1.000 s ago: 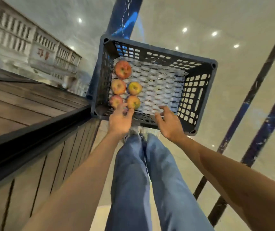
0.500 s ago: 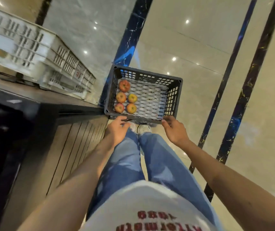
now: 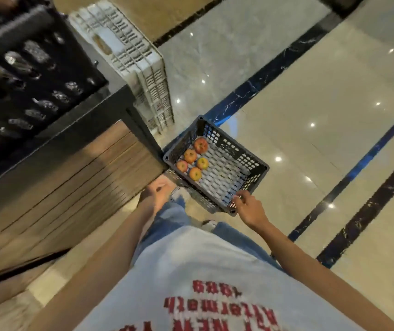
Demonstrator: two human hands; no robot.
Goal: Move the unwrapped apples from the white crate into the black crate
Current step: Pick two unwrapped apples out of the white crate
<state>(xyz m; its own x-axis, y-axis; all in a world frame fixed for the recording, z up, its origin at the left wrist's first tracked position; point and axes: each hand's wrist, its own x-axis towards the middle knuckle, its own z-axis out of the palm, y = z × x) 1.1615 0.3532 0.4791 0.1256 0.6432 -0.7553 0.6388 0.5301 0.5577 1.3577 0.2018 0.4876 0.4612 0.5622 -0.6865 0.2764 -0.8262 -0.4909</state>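
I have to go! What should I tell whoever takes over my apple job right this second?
Left hand: blurred, looks open and empty, off the crate.
Right hand: fingers curled at the near corner of the black crate; whether it grips is unclear.
Black crate: on the floor, with five apples along its left side.
White crate: beside the wooden counter, inside hidden.
Done: five apples are in.
Left: check the white crate for more unwrapped apples.
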